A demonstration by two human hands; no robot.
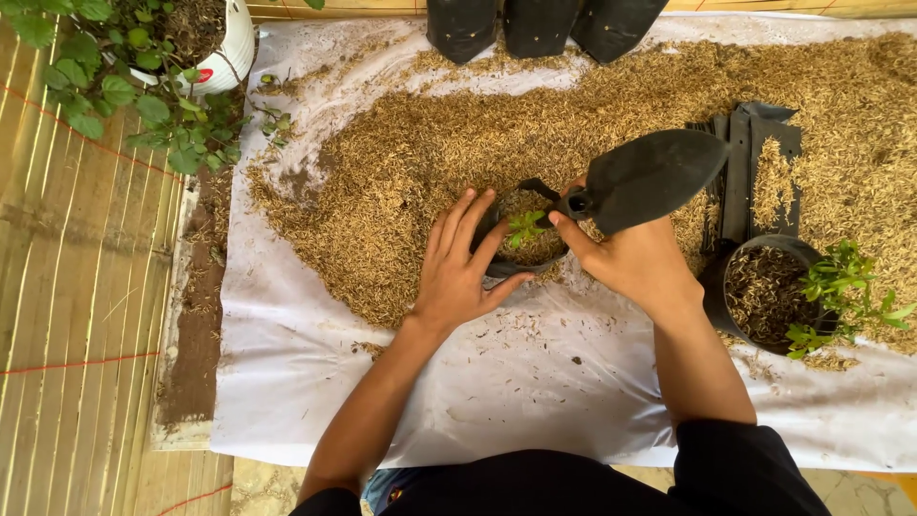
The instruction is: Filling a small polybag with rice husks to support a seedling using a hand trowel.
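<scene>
The left hand (458, 272) lies flat and spread against the near-left side of a small black grow bag (521, 244), fingers fanned and pressing its soft wall, gripping nothing closed; the right hand (626, 258) holds a dark hand trowel (650, 177) by its short handle, thumb and fingers wrapped at the neck, the broad blade lifted and pointing away to the right above the husk. The grow bag sits between both hands at the near edge of the heap, and it already looks filled close to its rim with rice-husk mix, with a small green seedling (525, 227) standing in the middle, so the planting of this bag seems nearly finished, with only firming or topping up left. Just to the right stands another black grow bag (764, 291), also filled and carrying a leafy seedling (845, 287), which reads as one done. Beyond it lies a stack of flat empty bags (750, 162), so more appear to wait. The husk heap (592, 105) spreads wide over a white plastic sheet (535, 382) on the floor; three more black bags (540, 24) stand at the far edge, and a white pot with a leafy plant (205, 48) sits at the far left beside bamboo slats (67, 315)
</scene>
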